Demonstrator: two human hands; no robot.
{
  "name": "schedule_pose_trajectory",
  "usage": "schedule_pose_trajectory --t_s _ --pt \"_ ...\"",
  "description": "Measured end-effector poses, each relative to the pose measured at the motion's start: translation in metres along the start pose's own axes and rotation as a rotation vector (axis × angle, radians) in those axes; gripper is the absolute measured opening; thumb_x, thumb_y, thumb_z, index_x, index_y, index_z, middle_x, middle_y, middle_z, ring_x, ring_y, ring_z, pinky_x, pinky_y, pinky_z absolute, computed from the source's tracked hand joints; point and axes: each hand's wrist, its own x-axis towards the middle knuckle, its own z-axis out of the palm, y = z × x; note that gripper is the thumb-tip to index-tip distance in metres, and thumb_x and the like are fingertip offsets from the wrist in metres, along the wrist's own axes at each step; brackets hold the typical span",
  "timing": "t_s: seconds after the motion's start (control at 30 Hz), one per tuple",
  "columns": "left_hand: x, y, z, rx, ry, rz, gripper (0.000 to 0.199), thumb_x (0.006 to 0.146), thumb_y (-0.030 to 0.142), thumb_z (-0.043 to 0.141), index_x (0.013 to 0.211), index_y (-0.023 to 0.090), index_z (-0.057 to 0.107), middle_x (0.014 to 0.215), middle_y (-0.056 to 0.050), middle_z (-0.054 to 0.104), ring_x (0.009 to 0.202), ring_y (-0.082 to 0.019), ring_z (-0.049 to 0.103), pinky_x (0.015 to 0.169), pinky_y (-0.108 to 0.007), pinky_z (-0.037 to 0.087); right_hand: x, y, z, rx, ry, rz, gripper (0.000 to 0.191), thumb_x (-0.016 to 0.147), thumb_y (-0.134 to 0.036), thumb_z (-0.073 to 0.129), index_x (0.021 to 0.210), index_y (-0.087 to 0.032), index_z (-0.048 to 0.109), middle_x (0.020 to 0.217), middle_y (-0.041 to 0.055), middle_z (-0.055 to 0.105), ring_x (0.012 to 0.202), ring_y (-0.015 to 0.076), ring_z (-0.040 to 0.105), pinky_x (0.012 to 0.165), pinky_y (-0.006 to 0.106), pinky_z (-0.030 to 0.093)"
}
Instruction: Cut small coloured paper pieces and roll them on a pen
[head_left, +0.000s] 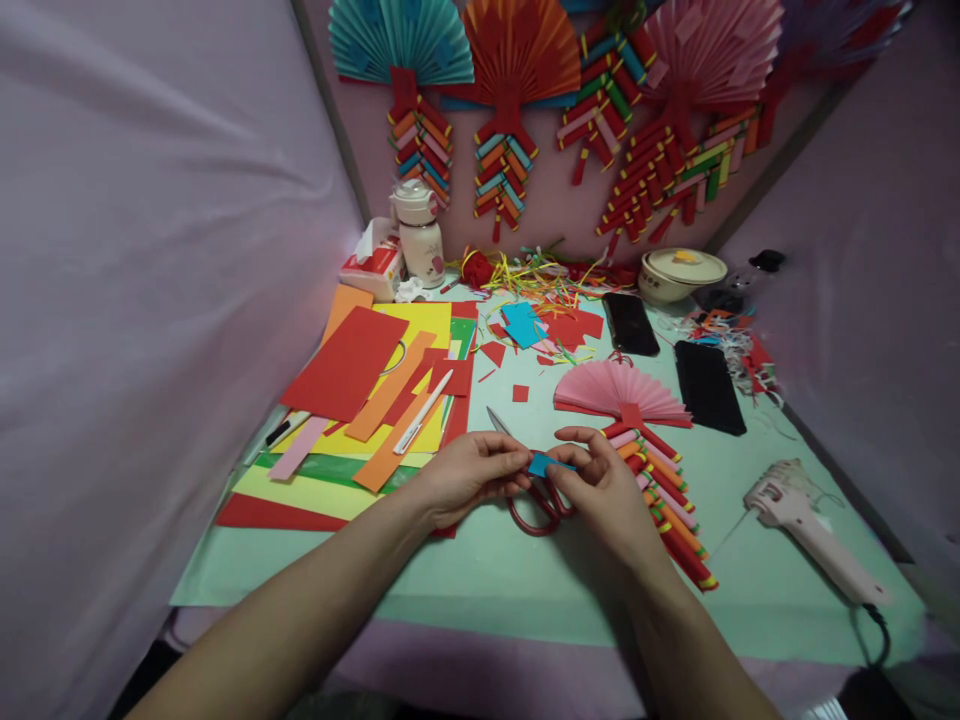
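A small piece of blue paper (549, 466) is held between my two hands above the table's near middle. My left hand (480, 470) pinches its left end between thumb and fingers. My right hand (596, 480) grips the right end with thumb and index finger. Under my hands lie scissors with red handles (534, 522), their blades pointing up and left. Close to my right hand rests a pink paper fan (622, 388) with a tail of rolled paper firecrackers (679, 510). A small red paper square (520, 393) lies beyond the scissors.
Coloured paper sheets (345, 360) and a white pen (424, 412) lie at left. A glue gun (810, 530) sits at right with its cord. Two phones (709, 385), paper scraps (540, 280), a bottle (421, 240) and a lidded bowl (682, 275) stand farther back.
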Motion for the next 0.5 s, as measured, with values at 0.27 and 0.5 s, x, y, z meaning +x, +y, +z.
schedule_pose_trajectory --t_s 0.27,0.5 --pt "-0.0015 0.0004 0.0012 0.014 -0.001 -0.007 0.040 0.055 0.036 0.090 0.078 0.012 0.068 0.069 -0.002 0.067 0.065 -0.009 0.064 0.066 -0.022 0.047 -0.0001 -0.0025 0.0027 0.005 0.009 0.007 0.043 0.066 -0.027 0.076 0.101 -0.022 0.051 0.075 -0.0025 0.068 0.058 0.0122 0.057 0.053 0.023 0.039" --pt "0.0001 -0.0006 0.0000 0.020 0.010 0.002 0.044 0.052 0.038 0.092 0.078 0.012 0.068 0.070 -0.002 0.067 0.064 -0.010 0.064 0.065 -0.022 0.048 -0.0006 0.0000 0.0022 0.008 -0.002 0.009 0.044 0.065 -0.027 0.077 0.101 -0.023 0.051 0.074 -0.0028 0.067 0.057 0.0119 0.056 0.052 0.023 0.039"
